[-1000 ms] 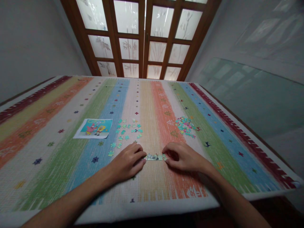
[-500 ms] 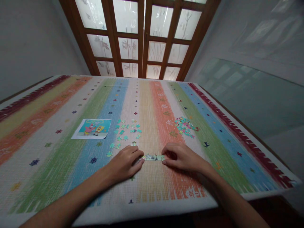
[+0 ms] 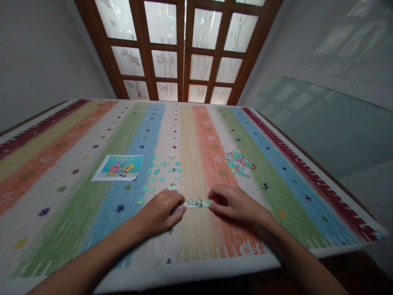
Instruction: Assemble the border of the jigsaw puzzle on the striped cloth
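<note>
A short strip of joined jigsaw pieces [image 3: 196, 203] lies on the striped tablecloth [image 3: 196, 233] near the front edge. My left hand [image 3: 164, 209] is closed in a pinch on the strip's left end, hiding that end. On the other side, my right hand [image 3: 231, 201] pinches the right end, where a pale green jigsaw piece [image 3: 209, 202] shows partly between thumb and forefinger. Beyond my left hand, several loose turquoise jigsaw pieces [image 3: 161, 179] are spread out singly.
A printed cartoon picture [image 3: 118, 168] lies flat left of the loose pieces. To the right sits a heap of mixed-colour jigsaw pieces [image 3: 237, 164]. Wooden doors with frosted panes [image 3: 184, 53] stand behind the table, and a glass panel [image 3: 325, 123] leans along the right wall.
The green piece at my right hand, which stood slightly apart and tilted, now lies in line against the strip's right end. Both hands keep their pinch; the view has shifted slightly.
</note>
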Motion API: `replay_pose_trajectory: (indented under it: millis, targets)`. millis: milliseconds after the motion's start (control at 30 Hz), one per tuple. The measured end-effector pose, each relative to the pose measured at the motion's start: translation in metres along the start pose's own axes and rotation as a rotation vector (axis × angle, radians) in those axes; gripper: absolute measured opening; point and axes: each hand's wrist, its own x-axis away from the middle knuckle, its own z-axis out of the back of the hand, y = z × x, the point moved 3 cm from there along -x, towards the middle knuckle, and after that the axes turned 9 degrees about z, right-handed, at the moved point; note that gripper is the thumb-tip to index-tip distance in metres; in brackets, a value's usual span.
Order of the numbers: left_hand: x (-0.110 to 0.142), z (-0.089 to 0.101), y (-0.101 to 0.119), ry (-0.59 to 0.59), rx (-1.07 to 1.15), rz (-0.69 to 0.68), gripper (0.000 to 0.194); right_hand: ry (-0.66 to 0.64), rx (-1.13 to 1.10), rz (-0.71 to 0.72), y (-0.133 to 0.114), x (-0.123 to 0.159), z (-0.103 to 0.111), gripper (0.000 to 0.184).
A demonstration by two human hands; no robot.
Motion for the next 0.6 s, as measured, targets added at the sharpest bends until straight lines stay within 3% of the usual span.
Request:
replay_pose_trajectory:
  millis: [600]
  targets:
    - [-0.0007, 0.0010, 0.0012, -0.012, -0.016, -0.014, 0.013, -0.001, 0.032, -0.002, -0.0009, -0.0008, 0.0008, 0.008]
